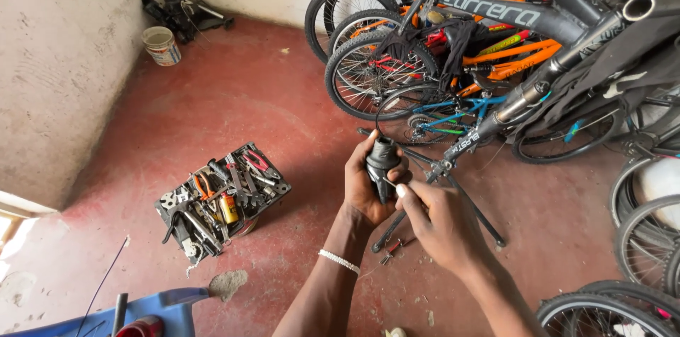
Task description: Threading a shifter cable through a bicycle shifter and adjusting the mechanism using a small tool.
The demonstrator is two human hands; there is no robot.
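At centre frame the left hand (363, 185) wraps closed around a black grip (382, 161), holding it upright. The right hand (439, 224) pinches a thin tool (389, 183) against its side, fingers tight. A toolbox (221, 199) sits on the red floor (234, 110) at lower left.

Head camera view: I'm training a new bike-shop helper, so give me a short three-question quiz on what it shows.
1. True or false: the left hand holds a black grip-like part.
2. What does the right hand pinch at that part? A) a thin wire, B) a hammer, C) a tyre.
3. What lies on the red floor, left of the hands?

Key: 1 true. 2 A, the thin wire. 3 An open tool tray full of tools.
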